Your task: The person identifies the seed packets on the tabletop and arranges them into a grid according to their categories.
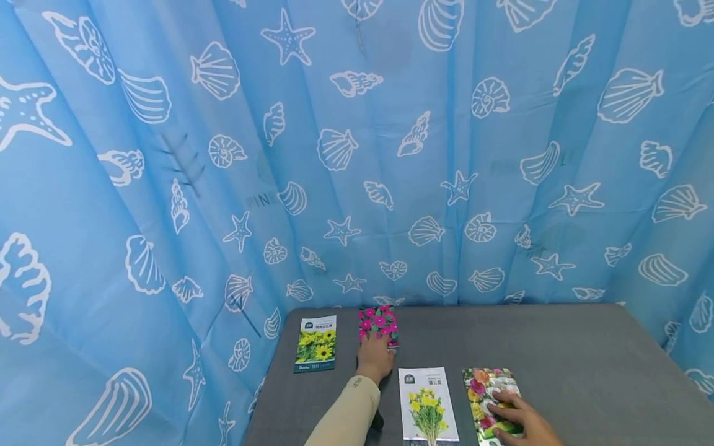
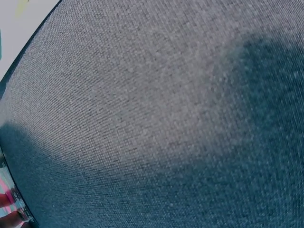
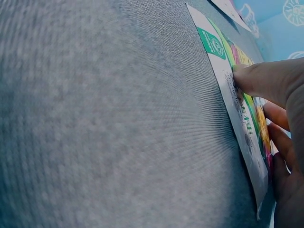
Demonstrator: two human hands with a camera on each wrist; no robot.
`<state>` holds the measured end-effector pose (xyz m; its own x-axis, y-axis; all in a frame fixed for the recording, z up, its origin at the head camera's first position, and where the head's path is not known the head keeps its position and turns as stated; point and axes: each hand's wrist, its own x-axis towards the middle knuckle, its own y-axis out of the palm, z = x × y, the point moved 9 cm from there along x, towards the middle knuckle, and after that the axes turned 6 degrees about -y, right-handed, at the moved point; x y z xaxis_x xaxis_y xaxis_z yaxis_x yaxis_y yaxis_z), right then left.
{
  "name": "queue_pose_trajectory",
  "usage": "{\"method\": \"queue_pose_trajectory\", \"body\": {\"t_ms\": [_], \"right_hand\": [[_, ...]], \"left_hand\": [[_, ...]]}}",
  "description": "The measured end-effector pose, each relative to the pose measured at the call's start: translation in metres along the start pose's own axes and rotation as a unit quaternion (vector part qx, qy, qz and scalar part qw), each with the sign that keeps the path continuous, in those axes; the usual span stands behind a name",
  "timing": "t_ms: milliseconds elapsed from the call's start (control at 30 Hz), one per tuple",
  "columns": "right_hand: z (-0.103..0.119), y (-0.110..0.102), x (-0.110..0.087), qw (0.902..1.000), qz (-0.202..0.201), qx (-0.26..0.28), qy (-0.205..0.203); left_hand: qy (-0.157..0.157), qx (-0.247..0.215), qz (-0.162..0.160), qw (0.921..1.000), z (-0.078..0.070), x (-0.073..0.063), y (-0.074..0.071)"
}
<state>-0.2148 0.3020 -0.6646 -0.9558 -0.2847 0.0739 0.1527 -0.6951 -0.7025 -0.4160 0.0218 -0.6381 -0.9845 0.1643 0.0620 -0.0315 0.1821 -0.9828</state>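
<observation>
Fingers of my left hand (image 1: 375, 359) rest on the lower part of a seed packet (image 1: 379, 321) with pink flowers, lying near the table's back edge. In the left wrist view only fingertips (image 2: 8, 219) show, at the lower left corner beside a bit of pink. My right hand (image 1: 524, 421) lies on a seed packet (image 1: 478, 393) with mixed-colour roses, thumb and fingers spread on its printed face. In the right wrist view the thumb (image 3: 247, 80) touches this packet near its white strip, with the other fingers farther along the face.
A seed packet (image 1: 315, 344) with yellow daisy-like flowers lies at the back left. Between my arms is a white packet (image 1: 427, 402) with a yellow flower bunch. The grey table (image 1: 558, 347) meets a blue shell-print curtain (image 1: 390, 186) behind and at the left.
</observation>
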Motion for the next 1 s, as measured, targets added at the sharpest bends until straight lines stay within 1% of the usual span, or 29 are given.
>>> {"method": "queue_pose_trajectory", "body": {"t_ms": [167, 233, 367, 433, 533, 633, 700, 800, 867, 1000], "right_hand": [[0.001, 0.0, -0.001, 1.0, -0.004, 0.001, -0.005], [0.002, 0.0, -0.001, 0.9999, -0.005, -0.003, -0.013], [0.001, 0.0, -0.001, 0.9999, -0.004, -0.006, -0.007], [0.0, 0.0, -0.001, 0.9999, -0.007, -0.006, -0.013], [-0.001, 0.002, -0.002, 0.9989, -0.022, -0.002, -0.04], [0.001, 0.002, -0.003, 0.9958, -0.049, -0.003, -0.078], [0.004, 0.0, -0.005, 0.9925, -0.07, -0.007, -0.1], [0.007, -0.001, -0.006, 0.9891, -0.088, -0.013, -0.118], [0.008, -0.002, -0.006, 0.989, -0.091, -0.017, -0.116], [0.003, -0.001, -0.005, 0.9945, -0.067, -0.023, -0.078]], "left_hand": [[0.004, 0.007, -0.004, 1.0, -0.003, -0.001, 0.004], [0.005, 0.006, -0.005, 1.0, -0.006, -0.001, 0.003], [0.005, 0.008, -0.001, 1.0, -0.011, -0.002, 0.001], [0.004, 0.007, 0.001, 1.0, -0.012, -0.003, 0.0], [0.003, 0.009, 0.001, 1.0, -0.015, -0.004, 0.0], [0.002, 0.009, 0.003, 1.0, -0.017, -0.005, 0.0], [0.004, 0.007, -0.002, 1.0, -0.019, -0.005, 0.001], [0.004, 0.003, -0.002, 1.0, -0.02, -0.004, 0.005], [0.006, 0.002, -0.008, 0.9999, -0.021, -0.002, 0.008], [0.008, 0.001, -0.01, 0.9999, -0.023, 0.001, 0.013]]}}
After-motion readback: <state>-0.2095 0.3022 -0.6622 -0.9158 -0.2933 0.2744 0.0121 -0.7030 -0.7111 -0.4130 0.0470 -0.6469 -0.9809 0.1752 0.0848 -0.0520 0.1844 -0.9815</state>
